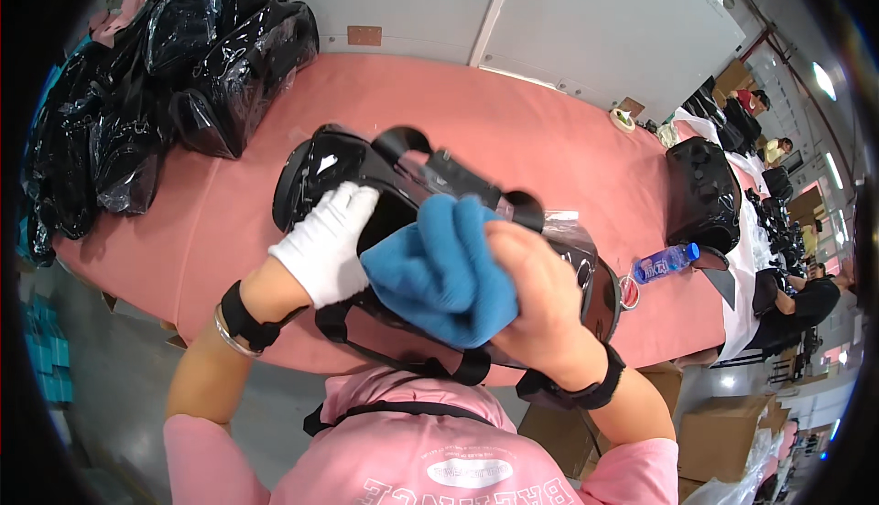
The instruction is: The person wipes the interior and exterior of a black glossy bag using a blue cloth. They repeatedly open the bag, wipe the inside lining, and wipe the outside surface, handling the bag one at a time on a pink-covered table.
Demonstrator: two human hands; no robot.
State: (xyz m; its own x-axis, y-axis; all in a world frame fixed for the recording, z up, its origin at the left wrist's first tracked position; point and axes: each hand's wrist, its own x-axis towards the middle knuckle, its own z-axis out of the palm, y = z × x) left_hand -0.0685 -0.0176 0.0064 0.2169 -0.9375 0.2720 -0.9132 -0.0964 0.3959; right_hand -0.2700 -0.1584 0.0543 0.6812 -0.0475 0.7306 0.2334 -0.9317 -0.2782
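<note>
In front of me on the pink-covered table lies a glossy black bag (334, 159) with black straps and handles. My left hand (328, 241), in a white glove, lies on the near left side of the bag, its fingers together and pointing away from me; the bag's opening is beside it. Bare, my right hand (540, 308) is closed on a bunched blue cloth (444, 271) over the middle of the bag. The cloth hides part of the bag and the tips of my right fingers.
Several black bags in clear plastic (220, 56) pile up at the far left. To the right stand another black bag (703, 194), a bottle with a blue cap (664, 263) and a tape roll (628, 293). A grey panel (403, 1) borders the pink table (586, 152). Other people work at far right.
</note>
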